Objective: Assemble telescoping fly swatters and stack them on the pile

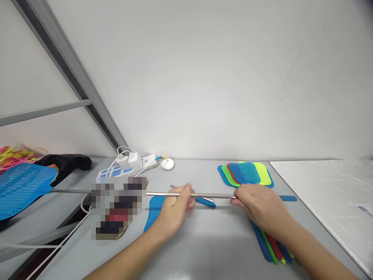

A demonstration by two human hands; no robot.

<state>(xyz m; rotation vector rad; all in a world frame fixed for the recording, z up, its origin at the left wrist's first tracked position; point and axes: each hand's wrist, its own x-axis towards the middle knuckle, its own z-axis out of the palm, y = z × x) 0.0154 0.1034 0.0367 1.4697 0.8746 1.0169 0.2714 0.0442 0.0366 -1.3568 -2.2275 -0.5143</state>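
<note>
A blue fly swatter with a long metal rod stretches across the view. Its perforated blue head is out at the far left, and its blue handle end sticks out past my right hand. My left hand pinches the rod near its middle, thumb on top. Farther right, my right hand wraps round the rod and handle, palm down. Under my left hand lies another blue swatter head, partly hidden. A short blue handle with a metal rod shows just behind the held rod.
Several coloured fly swatters lie stacked at right, their handles below my right forearm. A power strip, a white round device and a blurred-out item are at left. White wrapped sheeting covers the right side.
</note>
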